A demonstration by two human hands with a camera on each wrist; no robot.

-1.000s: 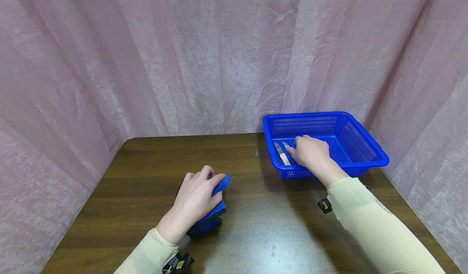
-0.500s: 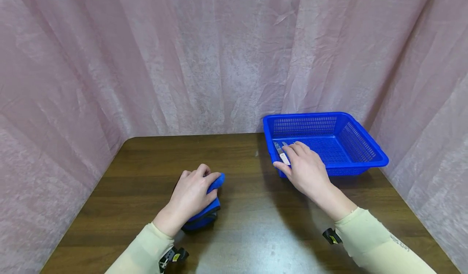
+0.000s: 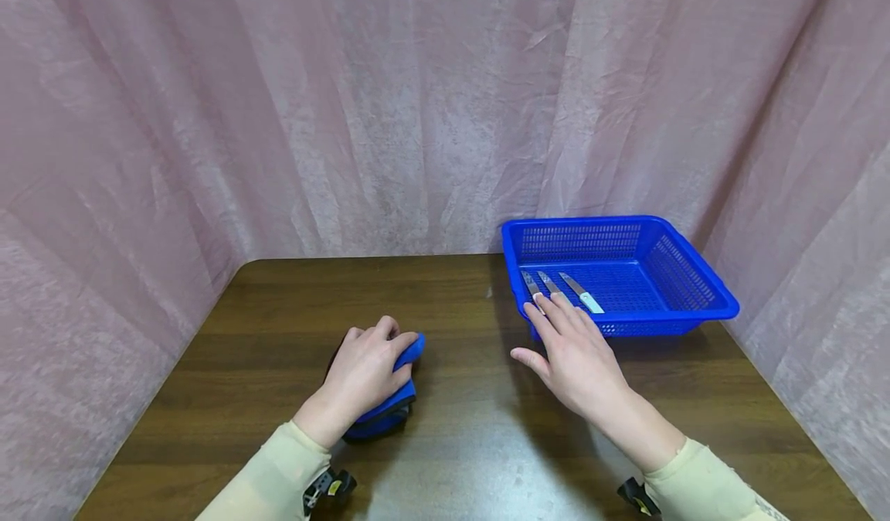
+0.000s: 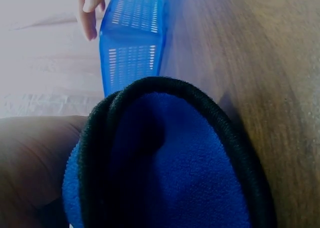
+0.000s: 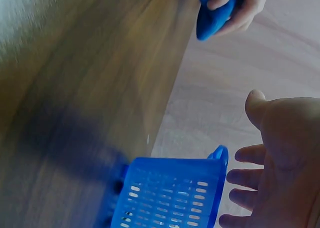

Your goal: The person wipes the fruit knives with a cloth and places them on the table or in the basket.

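Note:
My left hand (image 3: 361, 372) holds a folded, fleecy blue cloth with black edging (image 4: 195, 173) on the table at the left. Part of the cloth (image 3: 410, 352) shows between thumb and index finger. At the right, my right hand (image 3: 575, 355) is spread over the front left rim of a blue plastic basket (image 3: 657, 325), holding nothing. In the right wrist view its fingers (image 5: 245, 178) look straight and apart from the basket wall. Inside lie three small knives: a right one (image 3: 582, 295), a middle one (image 3: 548, 282) and a left one (image 3: 531, 283). My fingers partly cover the left two handles.
The basket stands at the back right of a brown wooden table (image 3: 445, 297). Behind and on both sides hang pink curtains (image 3: 417, 119). Each wrist carries a small black device, such as the left one (image 3: 328, 490).
My right hand has drawn back out of the basket toward the front and spread its fingers, uncovering the right knife. The left hand, with the cloth, has shifted slightly left.

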